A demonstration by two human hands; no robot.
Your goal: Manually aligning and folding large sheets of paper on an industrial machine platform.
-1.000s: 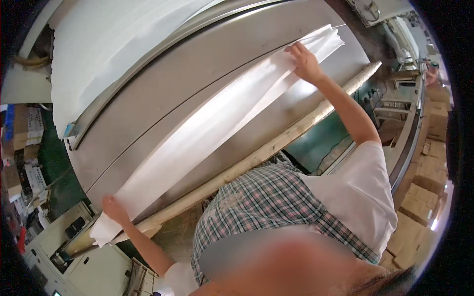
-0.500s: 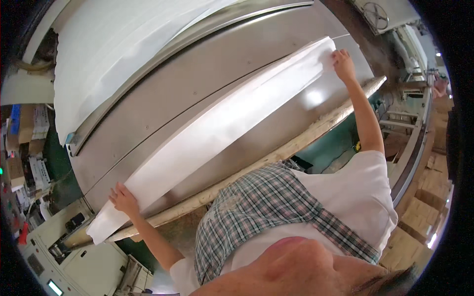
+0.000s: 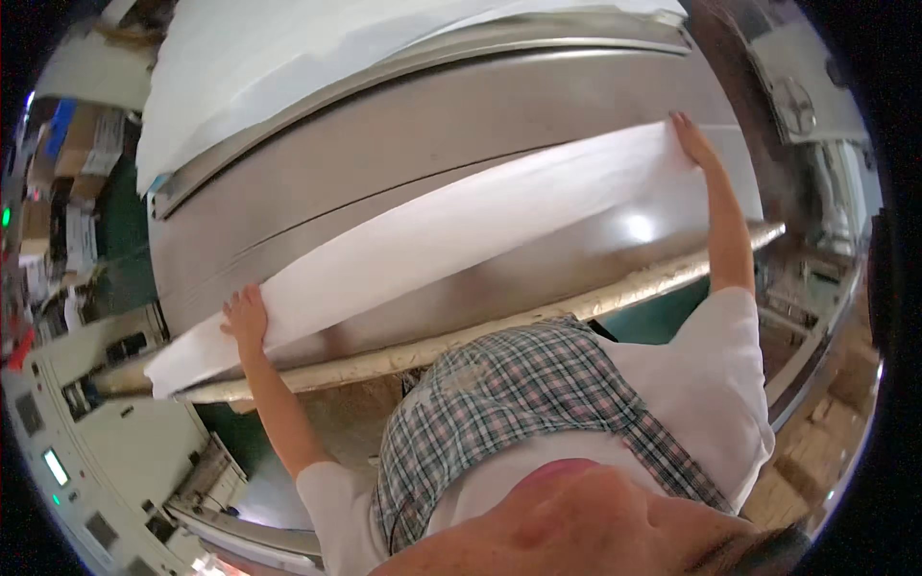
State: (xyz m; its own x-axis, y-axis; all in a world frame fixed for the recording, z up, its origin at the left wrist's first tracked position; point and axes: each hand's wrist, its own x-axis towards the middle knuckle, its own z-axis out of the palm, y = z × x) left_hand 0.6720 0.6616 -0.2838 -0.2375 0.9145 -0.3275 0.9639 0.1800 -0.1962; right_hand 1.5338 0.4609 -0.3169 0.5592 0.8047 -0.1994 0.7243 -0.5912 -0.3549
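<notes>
A long strip of folded white sheet (image 3: 432, 235), cloth-like, lies slantwise across a smooth metal table (image 3: 317, 211). My left hand (image 3: 246, 317) lies on the strip close to its left end, fingers spread and pressing flat. At the far right end, my right hand (image 3: 693, 139) touches the strip's edge with fingers stretched out. Its thumb is hard to make out. The strip's left end hangs over a pale, wrapped roller (image 3: 461, 348) along the table's near edge.
Beyond a raised metal bar (image 3: 413, 69) lies a big heap of white sheet (image 3: 279, 58). A machine cabinet (image 3: 106, 451) with a small lit screen stands at the left, below stacked cartons (image 3: 82, 144). At the right is a machine with a handwheel (image 3: 795, 106).
My view has turned, so table and strip appear more level. Both hands remain at the strip's ends; the right-hand fingers now reach over its end edge, and the strip looks smoother.
</notes>
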